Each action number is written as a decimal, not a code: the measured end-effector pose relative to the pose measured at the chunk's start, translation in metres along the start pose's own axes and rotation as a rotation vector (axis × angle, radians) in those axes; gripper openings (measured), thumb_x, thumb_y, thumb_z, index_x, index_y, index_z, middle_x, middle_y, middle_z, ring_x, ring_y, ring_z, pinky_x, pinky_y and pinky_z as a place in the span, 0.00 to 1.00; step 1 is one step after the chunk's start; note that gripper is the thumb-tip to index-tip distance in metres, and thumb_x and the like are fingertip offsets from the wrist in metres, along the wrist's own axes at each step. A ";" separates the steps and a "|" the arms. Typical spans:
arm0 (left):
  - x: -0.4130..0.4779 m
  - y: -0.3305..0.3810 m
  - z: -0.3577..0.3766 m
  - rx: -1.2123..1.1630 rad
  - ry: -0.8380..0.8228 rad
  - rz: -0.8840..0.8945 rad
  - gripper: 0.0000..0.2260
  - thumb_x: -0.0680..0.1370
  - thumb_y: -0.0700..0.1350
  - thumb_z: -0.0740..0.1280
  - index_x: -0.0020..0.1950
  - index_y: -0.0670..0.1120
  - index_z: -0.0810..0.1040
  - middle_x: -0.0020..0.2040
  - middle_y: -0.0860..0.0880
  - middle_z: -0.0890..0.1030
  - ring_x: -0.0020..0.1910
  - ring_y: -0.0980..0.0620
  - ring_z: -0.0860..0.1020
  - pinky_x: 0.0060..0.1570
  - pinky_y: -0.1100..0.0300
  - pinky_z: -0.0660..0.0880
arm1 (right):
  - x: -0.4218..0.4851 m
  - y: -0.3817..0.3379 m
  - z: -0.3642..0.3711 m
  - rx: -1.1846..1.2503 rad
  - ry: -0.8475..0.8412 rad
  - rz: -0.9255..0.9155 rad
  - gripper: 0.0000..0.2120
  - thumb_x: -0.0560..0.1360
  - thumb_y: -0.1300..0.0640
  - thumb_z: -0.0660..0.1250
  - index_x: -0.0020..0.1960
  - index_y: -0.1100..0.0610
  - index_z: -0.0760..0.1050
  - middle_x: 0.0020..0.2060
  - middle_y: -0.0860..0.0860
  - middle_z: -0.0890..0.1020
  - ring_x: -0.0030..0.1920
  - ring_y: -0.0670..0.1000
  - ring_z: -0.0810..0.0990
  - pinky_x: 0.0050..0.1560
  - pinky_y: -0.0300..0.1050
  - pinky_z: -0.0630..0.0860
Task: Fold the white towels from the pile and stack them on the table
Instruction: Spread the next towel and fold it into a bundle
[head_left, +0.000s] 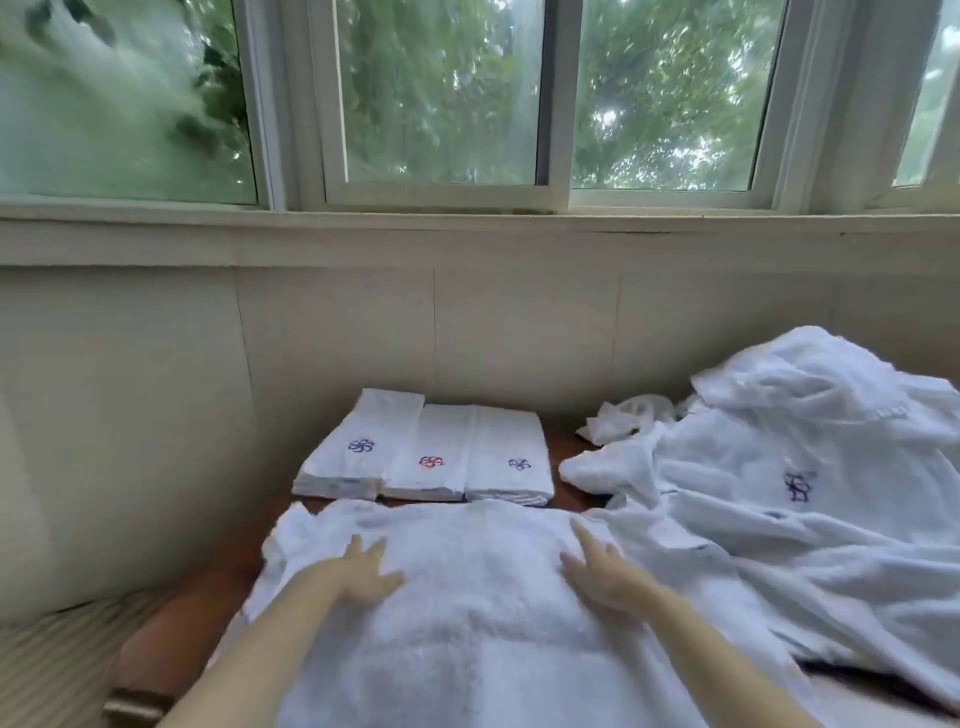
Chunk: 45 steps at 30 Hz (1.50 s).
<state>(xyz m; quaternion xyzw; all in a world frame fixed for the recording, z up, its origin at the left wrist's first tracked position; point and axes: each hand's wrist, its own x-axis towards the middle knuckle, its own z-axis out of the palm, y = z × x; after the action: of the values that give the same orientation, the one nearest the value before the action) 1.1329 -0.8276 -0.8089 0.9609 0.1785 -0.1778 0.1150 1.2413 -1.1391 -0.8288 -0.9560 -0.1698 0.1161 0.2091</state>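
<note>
Palms lie flat on a white towel spread over the near part of the reddish-brown bench. The left hand rests on the towel's left part with its fingers fanned apart, and the right hand rests on its right part with fingers straight and loosely spread. Neither pinches any cloth. The towel's far edge runs just beyond the fingertips. Beyond that edge, against the pale wall, three stacks of folded towels sit side by side and touching, each topped with a small stitched flower: bluish, red, bluish. To the right of the right hand a loose pile of crumpled white towels spreads over the bench, one bearing a purple stitched mark, and its near edge lies against the spread towel.
</note>
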 end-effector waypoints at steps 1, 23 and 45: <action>0.005 0.000 0.023 0.012 -0.039 -0.031 0.32 0.81 0.64 0.47 0.78 0.52 0.38 0.78 0.45 0.36 0.78 0.42 0.44 0.73 0.46 0.46 | 0.001 0.008 0.022 -0.113 -0.007 0.013 0.27 0.82 0.42 0.49 0.78 0.46 0.46 0.77 0.54 0.52 0.77 0.56 0.49 0.74 0.51 0.47; 0.064 -0.067 -0.001 -0.062 0.415 -0.360 0.17 0.82 0.48 0.51 0.68 0.45 0.68 0.66 0.46 0.70 0.63 0.44 0.70 0.59 0.52 0.70 | 0.067 -0.003 0.017 -0.149 0.295 0.069 0.15 0.79 0.62 0.52 0.65 0.58 0.63 0.54 0.58 0.79 0.54 0.58 0.78 0.43 0.47 0.70; 0.100 -0.092 -0.047 -0.509 0.958 -0.198 0.05 0.78 0.37 0.60 0.53 0.38 0.68 0.43 0.38 0.76 0.41 0.37 0.75 0.38 0.52 0.69 | 0.085 -0.009 -0.002 0.440 0.783 0.105 0.08 0.72 0.67 0.61 0.50 0.61 0.67 0.37 0.53 0.71 0.40 0.54 0.68 0.40 0.47 0.62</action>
<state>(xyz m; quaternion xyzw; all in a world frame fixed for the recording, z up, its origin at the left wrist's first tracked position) 1.1997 -0.7005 -0.8188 0.8548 0.3376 0.3183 0.2324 1.3174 -1.1005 -0.8358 -0.8680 -0.0004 -0.2103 0.4498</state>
